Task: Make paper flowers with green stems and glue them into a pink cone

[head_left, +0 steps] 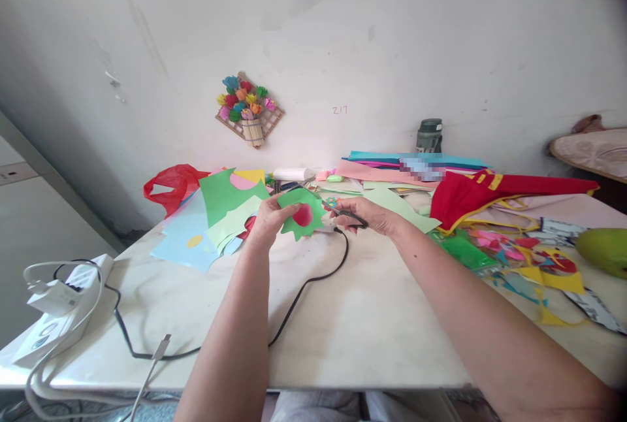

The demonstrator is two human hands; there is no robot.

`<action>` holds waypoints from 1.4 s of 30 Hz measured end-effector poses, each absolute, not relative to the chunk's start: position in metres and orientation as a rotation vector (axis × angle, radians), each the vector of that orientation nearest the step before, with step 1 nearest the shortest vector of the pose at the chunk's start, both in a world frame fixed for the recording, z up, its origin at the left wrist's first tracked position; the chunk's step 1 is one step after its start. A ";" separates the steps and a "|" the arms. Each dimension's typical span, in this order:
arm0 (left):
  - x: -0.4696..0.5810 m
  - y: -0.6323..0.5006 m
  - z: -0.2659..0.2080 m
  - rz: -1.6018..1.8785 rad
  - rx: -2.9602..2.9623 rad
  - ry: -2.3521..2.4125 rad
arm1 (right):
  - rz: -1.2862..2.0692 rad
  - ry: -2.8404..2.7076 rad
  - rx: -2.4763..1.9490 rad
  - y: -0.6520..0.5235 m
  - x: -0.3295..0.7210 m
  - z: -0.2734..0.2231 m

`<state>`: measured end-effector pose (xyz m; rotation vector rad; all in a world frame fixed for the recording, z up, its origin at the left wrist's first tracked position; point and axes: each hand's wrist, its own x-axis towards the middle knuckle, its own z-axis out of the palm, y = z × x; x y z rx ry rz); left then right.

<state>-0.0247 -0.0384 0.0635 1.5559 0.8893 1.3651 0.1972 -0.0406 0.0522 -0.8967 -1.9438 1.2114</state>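
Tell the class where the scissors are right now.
In the head view, the scissors are just right of centre, in the right hand, beside the right edge of the green paper.

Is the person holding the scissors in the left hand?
No, the scissors are in the right hand, while the left hand holds a piece of green paper.

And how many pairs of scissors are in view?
1: the scissors in the right hand, beside the green paper in the left hand. Others could be hidden.
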 end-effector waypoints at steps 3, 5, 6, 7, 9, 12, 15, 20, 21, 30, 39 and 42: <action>-0.025 -0.041 0.066 1.348 1.563 0.905 | 1.224 -1.979 -0.858 -0.040 0.198 0.052; -0.026 -0.041 0.066 1.319 1.575 0.904 | 1.223 -1.995 -0.842 -0.040 0.198 0.052; -0.027 -0.041 0.066 1.305 1.581 0.906 | 1.219 -2.000 -0.842 -0.039 0.198 0.051; -0.028 -0.041 0.066 1.294 1.586 0.912 | 1.214 -2.002 -0.846 -0.038 0.197 0.051; -0.029 -0.041 0.066 1.279 1.602 0.928 | 1.199 -1.999 -0.871 -0.037 0.196 0.050; -0.031 -0.040 0.065 1.265 1.642 0.960 | 1.168 -1.990 -0.906 -0.033 0.194 0.046; -0.030 -0.040 0.065 1.251 1.649 0.975 | 1.131 -1.992 -0.909 -0.029 0.193 0.043; -0.028 -0.041 0.065 1.273 1.613 0.995 | 1.119 -1.962 -0.909 -0.030 0.191 0.044; -0.028 -0.041 0.065 1.280 1.611 0.998 | 1.122 -1.955 -0.909 -0.031 0.191 0.044; -0.026 -0.042 0.066 1.271 1.560 0.951 | 1.127 -1.936 -0.884 -0.030 0.190 0.042; -0.027 -0.041 0.066 1.276 1.594 0.952 | 1.131 -1.880 -0.890 -0.032 0.187 0.043; -0.026 -0.040 0.066 1.307 1.607 0.960 | 1.152 -1.853 -0.911 -0.036 0.186 0.046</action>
